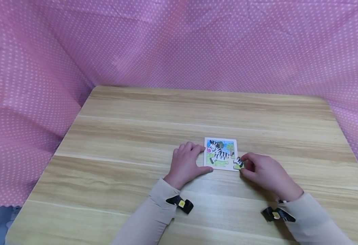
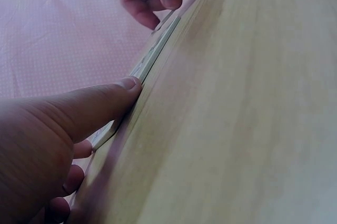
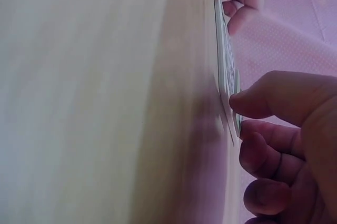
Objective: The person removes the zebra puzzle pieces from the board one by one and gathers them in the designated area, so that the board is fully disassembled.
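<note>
A square puzzle board [image 1: 220,168] with a pale frame and a zebra picture lies flat on the table. Its lower right part shows a bare pale gap. My left hand [image 1: 186,163] holds the board at its left side, forefinger by the left edge and thumb on the near edge; the thumb [image 2: 113,95] shows close up in the left wrist view. Between thumb and forefinger my right hand [image 1: 266,173] pinches a puzzle piece [image 1: 238,163] with black-and-white stripes and green. That piece overlaps the board's right edge, slightly raised in the right wrist view.
The wood-grain table [image 1: 130,136] stretches away on every side of the board. A pink curtain with white dots [image 1: 179,47] hangs behind it and at both sides. Each wrist wears a black strapped camera [image 1: 180,203].
</note>
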Demonstrator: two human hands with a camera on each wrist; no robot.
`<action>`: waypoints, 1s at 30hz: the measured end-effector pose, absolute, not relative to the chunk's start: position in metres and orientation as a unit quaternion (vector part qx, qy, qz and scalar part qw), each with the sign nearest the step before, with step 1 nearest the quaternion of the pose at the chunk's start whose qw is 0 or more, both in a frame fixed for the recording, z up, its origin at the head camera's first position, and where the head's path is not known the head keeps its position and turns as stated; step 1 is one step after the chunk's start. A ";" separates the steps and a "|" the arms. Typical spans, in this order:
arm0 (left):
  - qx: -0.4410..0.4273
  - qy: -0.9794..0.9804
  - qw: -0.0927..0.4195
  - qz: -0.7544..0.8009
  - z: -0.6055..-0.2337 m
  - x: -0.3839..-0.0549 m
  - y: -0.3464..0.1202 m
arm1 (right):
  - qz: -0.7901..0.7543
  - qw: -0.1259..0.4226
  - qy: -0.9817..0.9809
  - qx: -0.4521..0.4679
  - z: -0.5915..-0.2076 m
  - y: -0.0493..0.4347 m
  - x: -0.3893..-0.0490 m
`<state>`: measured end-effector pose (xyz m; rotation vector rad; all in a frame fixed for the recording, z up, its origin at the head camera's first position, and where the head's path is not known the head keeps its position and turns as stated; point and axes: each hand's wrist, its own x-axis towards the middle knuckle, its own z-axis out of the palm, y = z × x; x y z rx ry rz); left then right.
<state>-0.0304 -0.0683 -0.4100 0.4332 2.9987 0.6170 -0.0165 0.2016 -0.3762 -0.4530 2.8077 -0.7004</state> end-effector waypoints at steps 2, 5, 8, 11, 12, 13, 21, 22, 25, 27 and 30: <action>0.140 0.970 0.025 0.200 -0.410 -0.030 -0.068 | -0.239 0.109 0.953 -0.154 -0.376 0.198 -0.018; 0.138 0.970 0.023 0.198 -0.411 -0.030 -0.068 | -0.234 0.109 0.953 -0.159 -0.376 0.193 -0.020; 0.136 0.971 0.024 0.196 -0.411 -0.030 -0.068 | -0.230 0.110 0.953 -0.164 -0.376 0.188 -0.022; 0.134 0.971 0.025 0.197 -0.411 -0.030 -0.068 | -0.226 0.117 0.953 -0.165 -0.376 0.186 -0.023; 0.134 0.971 0.026 0.197 -0.411 -0.030 -0.068 | -0.224 0.118 0.953 -0.164 -0.376 0.185 -0.024; 0.134 0.971 0.027 0.198 -0.411 -0.030 -0.068 | -0.220 0.120 0.954 -0.163 -0.376 0.184 -0.024; 0.132 0.970 0.036 0.199 -0.409 -0.029 -0.068 | -0.208 0.125 0.955 -0.172 -0.374 0.178 -0.026; 0.132 0.970 0.035 0.199 -0.409 -0.029 -0.068 | -0.207 0.124 0.955 -0.173 -0.374 0.178 -0.026; 0.134 0.971 0.031 0.197 -0.409 -0.029 -0.068 | -0.203 0.123 0.956 -0.172 -0.374 0.177 -0.026; 0.136 0.971 0.029 0.196 -0.410 -0.030 -0.068 | -0.203 0.123 0.956 -0.170 -0.373 0.177 -0.026; 0.137 0.971 0.027 0.195 -0.410 -0.030 -0.068 | -0.210 0.127 0.955 -0.168 -0.374 0.178 -0.026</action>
